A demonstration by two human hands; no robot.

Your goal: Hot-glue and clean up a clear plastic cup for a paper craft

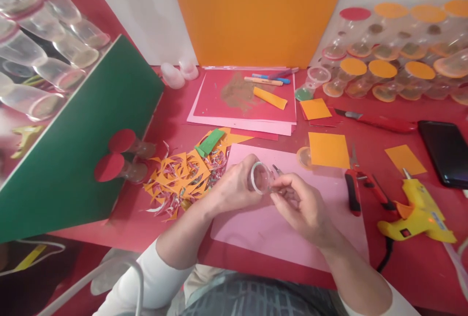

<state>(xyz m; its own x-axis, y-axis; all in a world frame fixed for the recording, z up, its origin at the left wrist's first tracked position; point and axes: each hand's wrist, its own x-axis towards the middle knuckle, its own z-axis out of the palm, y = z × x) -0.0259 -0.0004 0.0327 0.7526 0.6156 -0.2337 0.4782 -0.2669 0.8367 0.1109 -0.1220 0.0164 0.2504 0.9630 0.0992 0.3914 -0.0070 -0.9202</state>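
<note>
Over a pink sheet, my left hand is wrapped round a clear plastic cup, its round rim tipped toward me. My right hand is closed in a pinch at the cup's right side. What its fingertips hold, if anything, I cannot make out. A small dark metal tip shows just beyond those fingers; whether it is held is unclear. Orange and striped paper scraps lie left of my hands, with a folded green paper on them. An orange square rests on a clear cup piece to the right.
At right are a yellow glue gun, red-handled scissors, a red utility knife and a black phone. Several cup hourglasses stand behind them. A green board rises at left. Pens lie on sandy red paper.
</note>
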